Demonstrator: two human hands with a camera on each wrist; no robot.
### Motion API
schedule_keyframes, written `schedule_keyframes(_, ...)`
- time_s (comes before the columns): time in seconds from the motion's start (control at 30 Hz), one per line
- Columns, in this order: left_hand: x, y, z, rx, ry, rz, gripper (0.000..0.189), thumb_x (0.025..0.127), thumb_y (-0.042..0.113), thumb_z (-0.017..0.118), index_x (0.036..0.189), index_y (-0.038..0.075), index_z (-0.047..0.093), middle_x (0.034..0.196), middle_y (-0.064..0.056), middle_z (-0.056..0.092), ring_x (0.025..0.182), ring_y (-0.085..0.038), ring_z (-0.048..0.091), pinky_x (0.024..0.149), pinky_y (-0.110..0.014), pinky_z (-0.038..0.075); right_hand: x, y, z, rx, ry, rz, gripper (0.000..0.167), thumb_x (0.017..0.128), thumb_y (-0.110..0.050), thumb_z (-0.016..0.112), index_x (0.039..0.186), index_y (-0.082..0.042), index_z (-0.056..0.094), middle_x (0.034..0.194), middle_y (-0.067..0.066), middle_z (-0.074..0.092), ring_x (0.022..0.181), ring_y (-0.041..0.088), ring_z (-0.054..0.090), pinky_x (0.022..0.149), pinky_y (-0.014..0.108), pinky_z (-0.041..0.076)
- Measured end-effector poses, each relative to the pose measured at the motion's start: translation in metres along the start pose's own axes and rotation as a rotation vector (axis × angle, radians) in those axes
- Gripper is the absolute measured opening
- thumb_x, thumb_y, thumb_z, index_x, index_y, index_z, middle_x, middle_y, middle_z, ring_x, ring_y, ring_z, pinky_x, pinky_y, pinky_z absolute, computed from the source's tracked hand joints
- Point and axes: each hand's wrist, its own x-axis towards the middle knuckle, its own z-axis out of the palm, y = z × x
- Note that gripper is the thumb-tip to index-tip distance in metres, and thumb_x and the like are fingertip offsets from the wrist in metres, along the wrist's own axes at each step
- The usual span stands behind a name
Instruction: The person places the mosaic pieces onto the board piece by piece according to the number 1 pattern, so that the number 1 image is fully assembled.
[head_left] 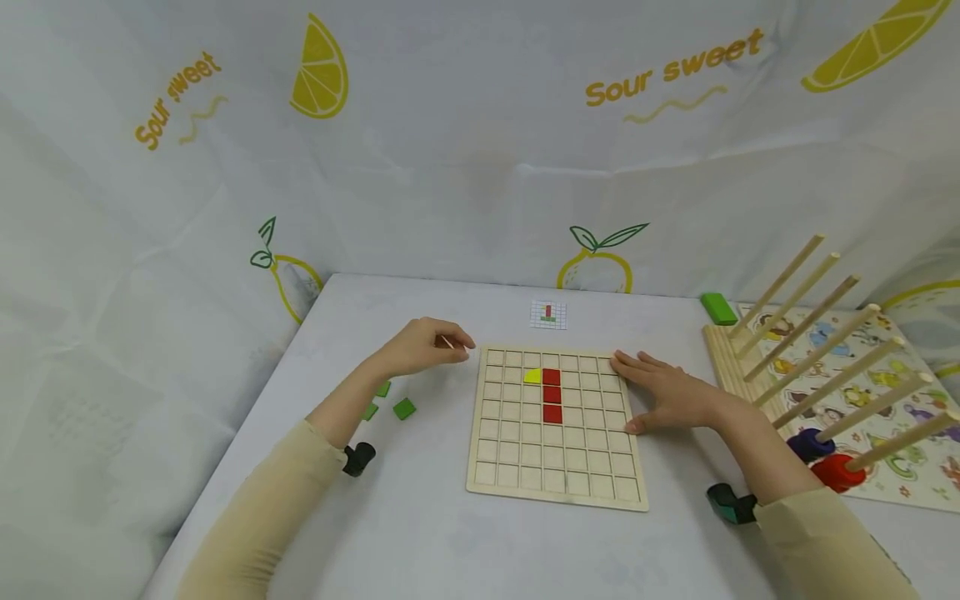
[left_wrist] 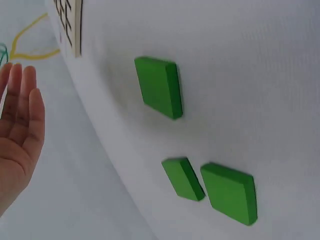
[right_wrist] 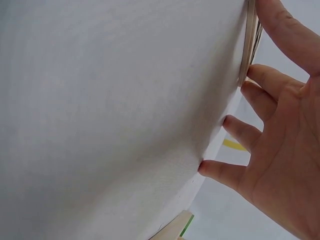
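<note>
A wooden grid board (head_left: 525, 479) lies on the table, with three red square tiles (head_left: 552, 394) in a column and a yellow piece (head_left: 532, 376) beside the top one. My right hand (head_left: 671, 394) spreads its fingers along the board's right edge and touches it; the fingertips (right_wrist: 250, 70) show there in the right wrist view. Just off the board's upper left corner hovers my left hand (head_left: 426, 344), its fingers (left_wrist: 22, 100) loosely bent, with nothing visible in them. Three green tiles, one of them this square tile (head_left: 404, 408), lie below it on the table.
Behind the board lies a small printed pattern card (head_left: 548, 315). At right stands a wooden peg rack (head_left: 723, 350) with upright rods, purple and red rings (head_left: 838, 473) and a picture board (head_left: 922, 400). A green block (head_left: 718, 308) sits near the back edge.
</note>
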Motion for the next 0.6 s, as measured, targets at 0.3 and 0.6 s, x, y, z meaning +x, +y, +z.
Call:
schedule_keyframes(0.3,-0.033,-0.044,-0.048,-0.082,-0.109,-0.174,0.039,0.098,0.028,0.060,0.131,0.009,0.063,0.137,-0.011,0.062,0.121,-0.025,0.062,0.106,-0.045,0.047,0.001,-0.002,0.000,0.015,-0.007,0.011,0.108,0.072,-0.056,0.079,0.154,-0.006,0.030,0.163,0.019,0.023,0.148,0.052,0.016,0.108,0.080,0.014)
schedule_keyframes(0.6,-0.059,-0.080,-0.061,-0.116,-0.137,-0.268,0.036,0.095,0.021,0.063,0.129,0.009,0.066,0.143,-0.013,0.058,0.134,-0.028,0.052,0.113,-0.048,0.040,0.000,-0.001,0.000,0.008,-0.010,0.020,0.109,0.071,-0.057,0.079,0.154,-0.005,0.030,0.163,0.019,0.024,0.148,0.052,0.016,0.107,0.080,0.015)
